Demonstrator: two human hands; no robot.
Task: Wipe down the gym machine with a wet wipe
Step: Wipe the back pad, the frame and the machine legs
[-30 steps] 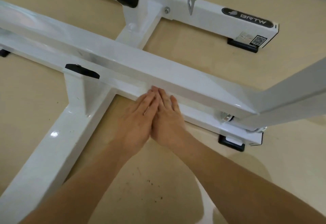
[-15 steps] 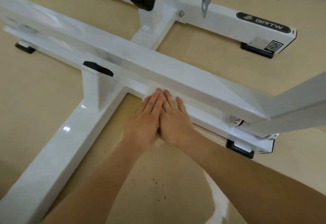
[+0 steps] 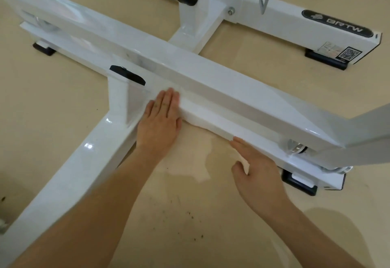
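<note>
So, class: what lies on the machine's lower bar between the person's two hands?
In the head view, a white wet wipe lies spread along the lower bar, from the left hand to the right hand's fingertips.

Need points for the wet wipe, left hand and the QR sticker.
wet wipe (image 3: 207, 120), head view, on the stretch draped over the lower frame bar.
left hand (image 3: 161, 123), head view, back of the hand, flat on the wipe.
QR sticker (image 3: 350, 53), head view, middle of the code.
</note>
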